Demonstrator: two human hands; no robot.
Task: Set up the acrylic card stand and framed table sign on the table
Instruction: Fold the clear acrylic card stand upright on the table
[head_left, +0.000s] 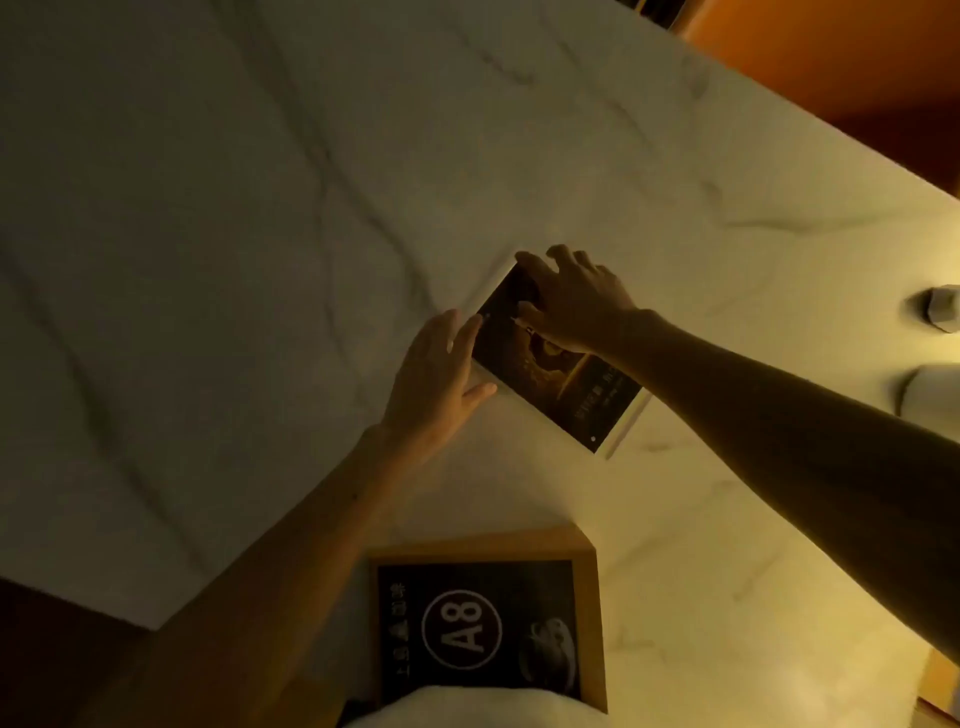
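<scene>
The acrylic card stand (571, 387) lies near the middle of the white marble table (260, 208), with a dark printed card inside it. My right hand (571, 299) rests on its far corner, fingers spread and thumb pressing the card face. Against the stand's left edge, my left hand (436, 376) lies flat with its fingertips touching the stand. The framed table sign (483, 623), a light wooden frame around a black card marked "A8", lies flat close to me at the bottom of the view, apart from both hands.
A white cloth-like bulge (483, 709) covers the sign's near edge. Two pale objects (935, 395) stand at the table's right edge. The table's edge runs diagonally at top right, with an orange-brown surface (857, 67) beyond it. The dark floor (52, 665) shows at bottom left.
</scene>
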